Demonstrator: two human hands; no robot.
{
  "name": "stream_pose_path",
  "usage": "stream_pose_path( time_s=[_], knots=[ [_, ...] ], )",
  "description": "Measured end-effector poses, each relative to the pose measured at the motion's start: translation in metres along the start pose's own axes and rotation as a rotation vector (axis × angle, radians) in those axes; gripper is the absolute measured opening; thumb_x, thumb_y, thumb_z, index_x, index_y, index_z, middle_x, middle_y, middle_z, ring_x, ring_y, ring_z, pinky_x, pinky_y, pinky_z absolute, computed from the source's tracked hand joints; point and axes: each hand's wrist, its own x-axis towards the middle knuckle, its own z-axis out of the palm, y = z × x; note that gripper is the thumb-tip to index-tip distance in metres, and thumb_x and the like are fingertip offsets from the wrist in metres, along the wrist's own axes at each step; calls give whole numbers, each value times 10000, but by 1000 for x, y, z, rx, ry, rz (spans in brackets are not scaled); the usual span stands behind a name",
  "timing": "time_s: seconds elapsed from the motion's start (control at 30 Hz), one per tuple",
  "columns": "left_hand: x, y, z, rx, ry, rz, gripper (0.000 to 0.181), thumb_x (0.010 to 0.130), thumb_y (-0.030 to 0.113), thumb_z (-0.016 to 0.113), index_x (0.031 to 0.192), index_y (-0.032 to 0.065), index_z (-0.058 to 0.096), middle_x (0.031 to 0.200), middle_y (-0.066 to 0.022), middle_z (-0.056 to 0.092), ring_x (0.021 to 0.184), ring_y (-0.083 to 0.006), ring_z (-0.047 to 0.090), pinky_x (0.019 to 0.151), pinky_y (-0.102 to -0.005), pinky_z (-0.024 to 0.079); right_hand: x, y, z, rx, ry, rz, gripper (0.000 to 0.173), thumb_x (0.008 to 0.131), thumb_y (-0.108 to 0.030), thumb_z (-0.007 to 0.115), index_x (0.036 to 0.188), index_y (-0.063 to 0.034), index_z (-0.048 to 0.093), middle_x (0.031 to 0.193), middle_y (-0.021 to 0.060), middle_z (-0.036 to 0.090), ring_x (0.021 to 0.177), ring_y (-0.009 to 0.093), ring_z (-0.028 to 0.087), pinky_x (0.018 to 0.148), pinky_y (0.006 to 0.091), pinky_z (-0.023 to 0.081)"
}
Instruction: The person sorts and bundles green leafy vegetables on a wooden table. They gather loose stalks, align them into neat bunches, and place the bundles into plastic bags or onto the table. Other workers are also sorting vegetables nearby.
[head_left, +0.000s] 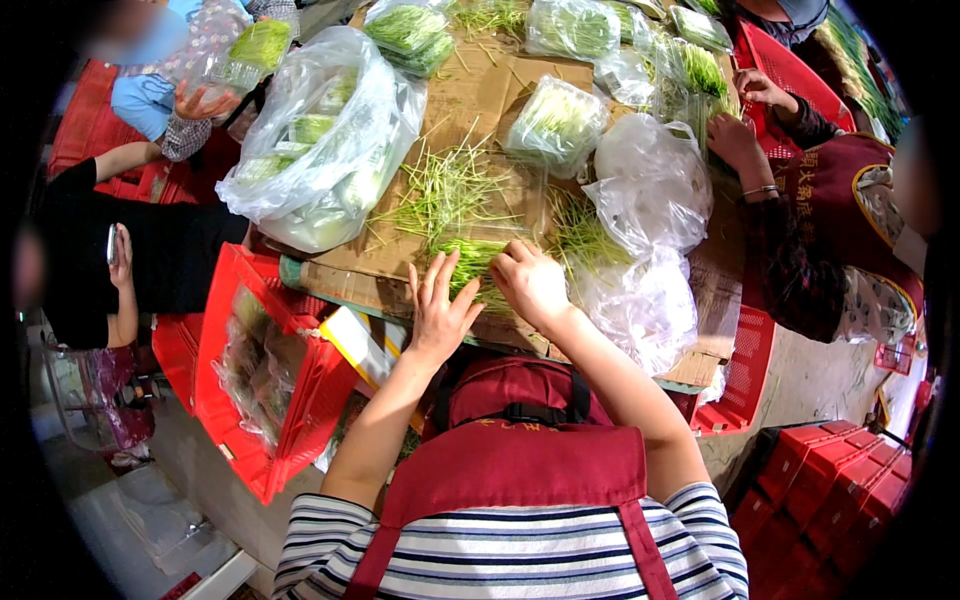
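Note:
My left hand (442, 307) rests with spread fingers at the left side of a bunch of green shoots (480, 259), near the table's front edge. On the bunch's right side are the bent fingers of my right hand (529, 283); whether they pinch any stems cannot be told. Behind the bunch, a clear plastic tray (529, 199) lies partly under a loose heap of pale-green shoots (450, 180). More loose shoots (589, 229) lie right of it, beside crumpled clear plastic bags (649, 180). A filled, wrapped pack of shoots (556, 124) sits farther back on the cardboard (480, 82).
A large plastic bag of packs (330, 150) stands at the table's left. Red crates (277, 442) flank the table, and more are stacked (825, 480) at the lower right. A co-worker's hands (739, 142) handle shoots at the right; other people stand at the left.

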Motion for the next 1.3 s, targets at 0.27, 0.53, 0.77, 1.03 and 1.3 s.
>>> stream_pose_path(
  time_s=[0.27, 0.53, 0.77, 1.03, 1.3],
  knots=[
    [-6, 1, -1, 20, -22, -22, 489, 778, 258, 716, 1239, 176, 572, 1375, -147, 390, 1302, -324, 328, 1086, -625, 172, -4, -6, -24, 367, -77, 403, 137, 788, -189, 680, 865, -76, 685, 810, 115, 672, 740, 288, 655, 650, 360, 515],
    [-2, 3, -9, -38, 13, -45, 490, 809, 252, 693, 1264, 141, 548, 1384, -153, 383, 1289, -328, 348, 1081, -593, 194, -20, 4, -46, 1116, -222, 835, 187, 888, -147, 642, 1000, -4, 685, 808, -4, 679, 653, 25, 515, 599, 192, 412],
    [29, 25, -28, -599, 192, -330, 240, 882, 188, 631, 1077, 47, 634, 1150, -117, 561, 1098, -274, 515, 966, -370, 387, -28, -13, -68, 1423, -277, 888, 187, 897, -118, 624, 1062, -39, 667, 848, -15, 668, 580, 6, 409, 529, 159, 326],
    [25, -4, -32, -535, 166, -393, 186, 848, 61, 635, 1031, 26, 631, 1079, -96, 598, 1048, -231, 556, 924, -329, 426, -59, 22, -67, 384, 257, 578, 451, 812, -36, 641, 1246, -50, 518, 1085, 125, 608, 682, 183, 577, 620, 305, 479],
    [31, 5, -17, -239, 137, -186, 178, 769, 77, 705, 939, 55, 658, 1016, -84, 572, 994, -279, 519, 861, -383, 425, -73, -1, -42, 419, 113, 466, 226, 819, -41, 629, 1042, -77, 628, 891, 117, 611, 748, 274, 614, 649, 355, 491]
  ],
)
